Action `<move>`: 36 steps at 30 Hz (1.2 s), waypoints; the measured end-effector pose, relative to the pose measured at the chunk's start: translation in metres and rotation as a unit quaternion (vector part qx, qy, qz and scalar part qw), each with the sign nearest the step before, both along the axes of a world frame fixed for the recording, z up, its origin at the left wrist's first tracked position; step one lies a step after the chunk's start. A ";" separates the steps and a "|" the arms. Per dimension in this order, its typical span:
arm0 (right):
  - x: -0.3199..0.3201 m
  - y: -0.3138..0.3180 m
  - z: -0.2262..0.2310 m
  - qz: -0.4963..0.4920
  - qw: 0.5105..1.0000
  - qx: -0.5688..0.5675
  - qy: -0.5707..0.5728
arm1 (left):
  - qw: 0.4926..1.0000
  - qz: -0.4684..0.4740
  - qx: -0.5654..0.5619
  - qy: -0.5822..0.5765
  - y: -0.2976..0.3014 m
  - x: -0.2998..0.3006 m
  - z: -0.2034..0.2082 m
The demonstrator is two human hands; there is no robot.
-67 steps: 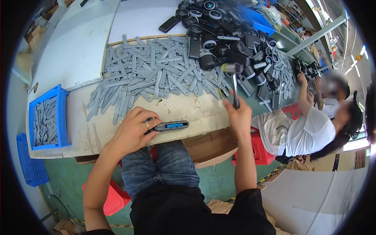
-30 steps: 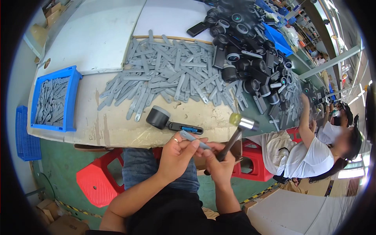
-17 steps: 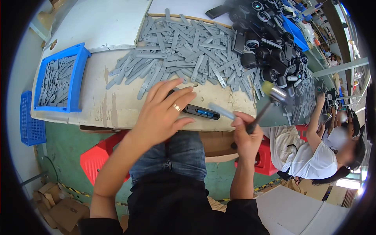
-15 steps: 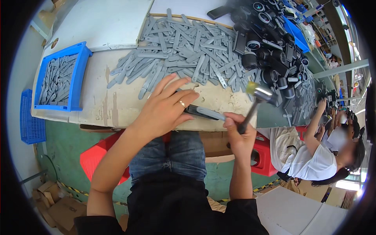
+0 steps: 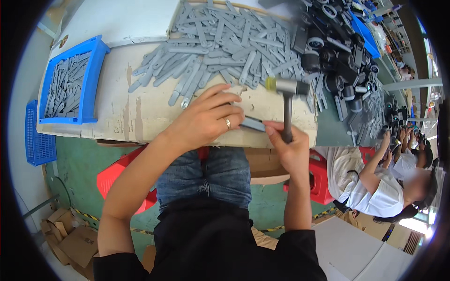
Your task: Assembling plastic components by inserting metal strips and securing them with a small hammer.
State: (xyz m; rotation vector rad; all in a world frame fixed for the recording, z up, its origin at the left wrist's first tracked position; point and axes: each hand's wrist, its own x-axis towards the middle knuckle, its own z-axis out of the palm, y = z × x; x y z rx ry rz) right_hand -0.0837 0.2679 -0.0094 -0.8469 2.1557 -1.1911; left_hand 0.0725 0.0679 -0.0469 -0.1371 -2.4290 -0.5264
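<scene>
A slim black-and-grey piece [image 5: 253, 123] spans the gap between my hands above the table's near edge. My left hand [image 5: 206, 118], with a ring on one finger, is closed around its left end, hiding most of it. At the other end, the thumb and forefinger of my right hand [image 5: 293, 146] pinch it. That same hand also grips a hammer [image 5: 287, 110], its head upright above the fist, with one yellowish face and one dark face. Just beyond lies a heap of flat grey strips [image 5: 225, 47].
A blue bin [image 5: 91, 84] of grey strips stands at the table's left, above a blue basket [image 5: 32, 136]. Black devices with round lens-like parts [image 5: 328, 61] are piled at the right. A co-worker in white [image 5: 375, 192] sits beyond a red stool [image 5: 321, 180].
The hammer has swung from leaning right to upright. My left hand has slid slightly right along the piece, covering more of it. The view has shifted a little.
</scene>
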 end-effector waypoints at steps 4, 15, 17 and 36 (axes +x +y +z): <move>-0.008 -0.017 0.023 0.013 0.994 0.098 -0.045 | 0.999 0.003 -0.054 -0.003 -0.004 0.002 0.004; -0.004 -0.008 -0.006 -0.058 0.962 0.008 -0.266 | 0.998 0.007 -0.065 -0.014 -0.002 -0.002 0.006; -0.003 -0.007 -0.008 -0.063 0.960 0.002 -0.271 | 0.997 -0.007 -0.074 -0.030 0.001 -0.009 0.006; 0.061 0.091 0.012 -0.007 0.957 0.100 0.273 | 0.989 -0.030 -0.133 -0.048 -0.003 -0.014 0.005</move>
